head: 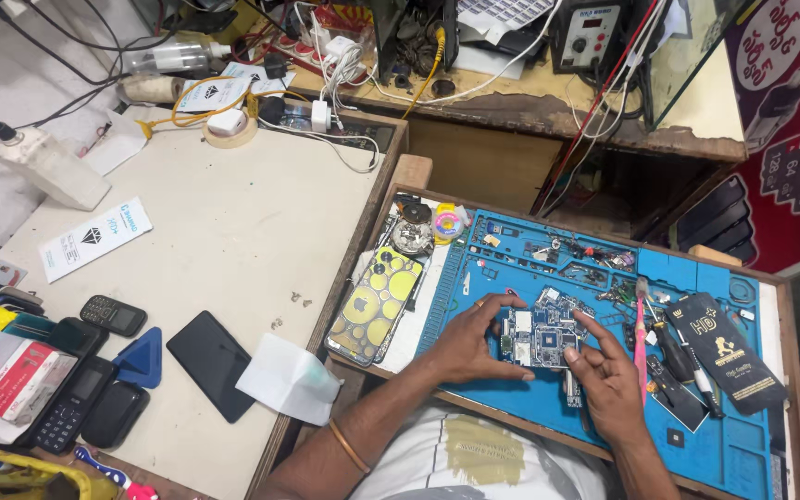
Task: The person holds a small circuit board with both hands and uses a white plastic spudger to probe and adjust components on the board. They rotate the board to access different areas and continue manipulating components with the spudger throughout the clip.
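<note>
A blue circuit board (544,335) with silver shields lies on the blue work mat (511,268). My left hand (470,343) grips the board's left edge, thumb under it and fingers curled over the top. My right hand (606,378) holds the board's right side, index finger stretched across its upper edge. A gold bangle sits on my left forearm. Beside the board's right edge lies a pink-handled tool (642,335).
A phone with a yellow spotted back cover (375,303) lies left of the mat. A black packet (727,355) and screwdrivers sit at the right. On the pale table (233,213) are a black phone (210,362), several handsets, a white cloth (290,378) and cables.
</note>
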